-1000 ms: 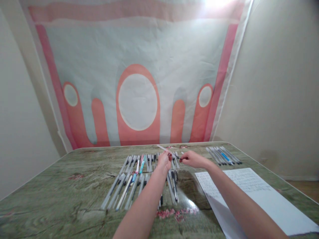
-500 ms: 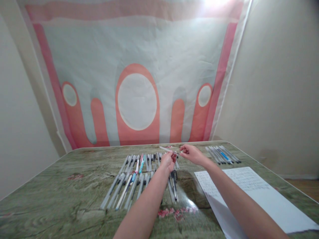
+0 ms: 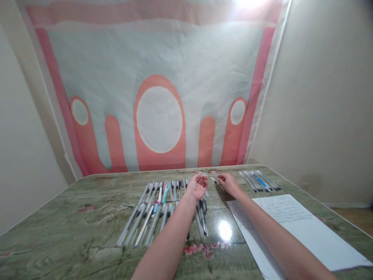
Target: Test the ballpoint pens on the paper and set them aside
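My left hand [image 3: 198,187] is palm up over the right end of the back row of pens, its fingers loosely curled and apart, with nothing plainly visible in them. To its right, my right hand [image 3: 229,183] has its fingers pinched together. A short black-and-white end of a pen [image 3: 214,180] shows at those fingertips; its other part is hidden or too blurred to follow. Below my left wrist lie clear and black pens [image 3: 202,219]. Two rows of mostly clear-barrelled pens [image 3: 140,217] spread to the left, with pink and turquoise pens [image 3: 165,192] among them.
A separate group of pens [image 3: 250,181], one with a blue label, lies at the back right. Handwritten paper [image 3: 309,237] lies under my right forearm. The wood-patterned table [image 3: 72,229] reaches back to a printed hanging [image 3: 198,58] on the wall.
My hands have moved apart. The pen that stretched between them no longer shows at full length; a short end shows by my right fingertips. My left fingers have loosened, palm up.
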Available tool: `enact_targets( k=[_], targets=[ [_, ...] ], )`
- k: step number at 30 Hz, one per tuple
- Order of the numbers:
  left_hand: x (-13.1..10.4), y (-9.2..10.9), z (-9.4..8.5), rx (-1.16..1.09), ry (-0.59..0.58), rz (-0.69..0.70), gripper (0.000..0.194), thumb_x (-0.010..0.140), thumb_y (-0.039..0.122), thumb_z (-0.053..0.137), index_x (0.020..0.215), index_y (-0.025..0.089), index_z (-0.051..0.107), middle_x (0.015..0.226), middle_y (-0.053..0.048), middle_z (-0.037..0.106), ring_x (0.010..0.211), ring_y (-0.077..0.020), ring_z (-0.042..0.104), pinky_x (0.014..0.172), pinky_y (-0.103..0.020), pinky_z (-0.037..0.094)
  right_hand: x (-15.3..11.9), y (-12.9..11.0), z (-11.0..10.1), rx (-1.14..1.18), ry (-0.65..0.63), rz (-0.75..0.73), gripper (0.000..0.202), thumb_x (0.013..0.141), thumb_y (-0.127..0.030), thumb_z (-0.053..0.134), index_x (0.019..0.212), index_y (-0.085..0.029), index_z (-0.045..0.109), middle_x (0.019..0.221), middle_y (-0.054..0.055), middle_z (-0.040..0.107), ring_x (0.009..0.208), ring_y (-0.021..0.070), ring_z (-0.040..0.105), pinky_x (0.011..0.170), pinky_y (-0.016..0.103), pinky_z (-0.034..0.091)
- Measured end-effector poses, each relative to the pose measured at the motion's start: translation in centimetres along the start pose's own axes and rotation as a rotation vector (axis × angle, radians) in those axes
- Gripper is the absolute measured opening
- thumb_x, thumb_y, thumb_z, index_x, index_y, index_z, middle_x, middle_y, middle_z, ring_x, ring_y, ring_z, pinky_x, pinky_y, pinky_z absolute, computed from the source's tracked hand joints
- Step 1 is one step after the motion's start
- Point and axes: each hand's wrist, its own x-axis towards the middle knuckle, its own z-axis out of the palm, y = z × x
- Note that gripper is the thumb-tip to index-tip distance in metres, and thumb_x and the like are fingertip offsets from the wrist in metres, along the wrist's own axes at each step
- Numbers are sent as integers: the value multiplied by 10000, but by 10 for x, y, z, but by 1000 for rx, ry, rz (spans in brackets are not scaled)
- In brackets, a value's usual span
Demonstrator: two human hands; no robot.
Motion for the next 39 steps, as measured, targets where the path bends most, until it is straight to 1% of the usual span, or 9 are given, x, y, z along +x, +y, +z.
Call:
enact_targets(
  k=[4, 7, 10, 17, 20, 24, 30, 35, 39],
  targets=[
    [-1, -1, 1, 1, 13, -6, 92, 730, 128, 497, 641, 115, 518, 587, -47, 582, 548, -101, 566, 507, -195, 441, -7, 13, 16, -188, -55, -103, 263, 792, -274, 474, 991, -200, 630, 942, 76, 597, 906, 179, 526, 802, 262, 373],
    [-1, -1, 1, 7, 12, -6, 73, 726, 127, 500, 658, 116, 524, 583, -41, 577, 548, -99, 565, 502, -190, 435, -8, 12, 18, -245, -99, -160, 273, 817, -272, 446, 1024, -233, 619, 957, 61, 583, 928, 170, 508, 820, 253, 356],
    [-1, 0, 1, 5, 10, -4, 73, 724, 130, 504, 655, 118, 521, 580, -38, 576, 540, -97, 561, 496, -188, 431, -8, 10, 17, -274, -114, -192, 266, 825, -271, 438, 1002, -236, 633, 961, 59, 578, 926, 167, 500, 830, 253, 344],
    [-3, 1, 2, 23, 7, -7, 78, 725, 139, 512, 657, 106, 533, 561, -37, 572, 514, -91, 550, 483, -184, 424, -11, 8, 15, -232, -104, -174, 253, 825, -293, 436, 946, -216, 644, 921, 59, 582, 914, 169, 503, 807, 252, 351],
    [-4, 1, 3, 29, 16, -10, 84, 723, 138, 516, 646, 107, 531, 562, -36, 572, 515, -88, 550, 487, -180, 421, -13, 6, 13, -228, -65, -114, 231, 784, -334, 502, 928, -203, 626, 916, 64, 584, 906, 179, 506, 783, 258, 358],
    [-4, 0, 3, 37, 20, -13, 83, 715, 135, 522, 634, 114, 525, 554, -30, 568, 513, -91, 549, 481, -183, 415, -13, 2, 13, -258, -52, -43, 221, 745, -384, 547, 824, -188, 613, 856, 62, 589, 835, 177, 520, 728, 253, 362],
    [-2, 0, 1, 27, -1, -12, 70, 709, 119, 513, 642, 114, 532, 553, -28, 569, 509, -89, 549, 474, -179, 410, -14, -2, 14, -292, -36, -53, 208, 769, -372, 515, 729, -200, 624, 813, 60, 594, 818, 175, 527, 722, 256, 355],
    [-2, 2, 0, 39, 3, -15, 78, 720, 134, 513, 649, 109, 534, 563, -31, 574, 515, -88, 550, 480, -179, 413, -14, 1, 9, -187, -10, -31, 161, 748, -319, 529, 730, -190, 624, 805, 53, 603, 788, 162, 541, 693, 247, 374],
    [-2, 1, 1, 83, 10, 26, 103, 738, 137, 501, 642, 110, 528, 564, -33, 570, 523, -87, 550, 477, -174, 409, -7, 3, 1, 45, 68, 28, 162, 718, -307, 530, 750, -162, 596, 731, 38, 608, 676, 151, 548, 650, 268, 407]
  ],
)
